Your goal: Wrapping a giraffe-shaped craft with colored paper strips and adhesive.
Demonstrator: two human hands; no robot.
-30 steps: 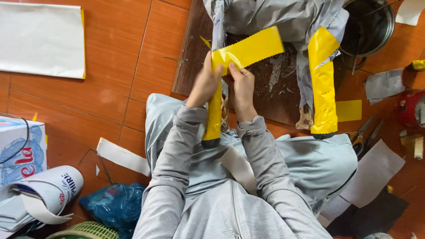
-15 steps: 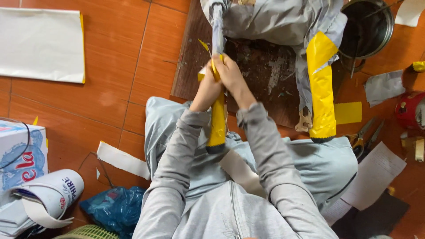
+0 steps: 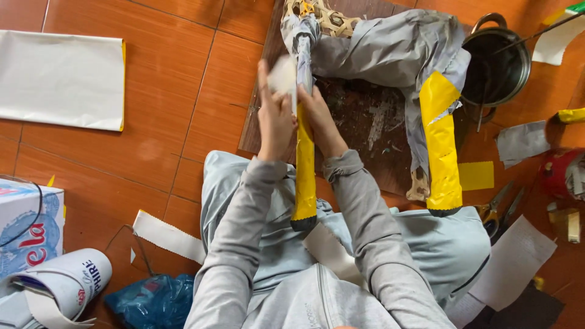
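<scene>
Left hand [image 3: 275, 122] is wrapped around the top of the yellow-covered leg [image 3: 304, 176], fingers up, pressing a pale paper strip [image 3: 284, 74] against the grey part. The right hand [image 3: 321, 122] clamps the same leg from the other side, just touching it. This leg hangs off the near edge of the dark wooden board [image 3: 359, 116] over the person's lap; the second yellow leg [image 3: 442, 152] sits at the board's right edge, near the metal pot [image 3: 496, 64]. I'd guess the strip could wrinkle or stick crooked if either grip slips, and the leg twisting would leave a grey gap showing.
</scene>
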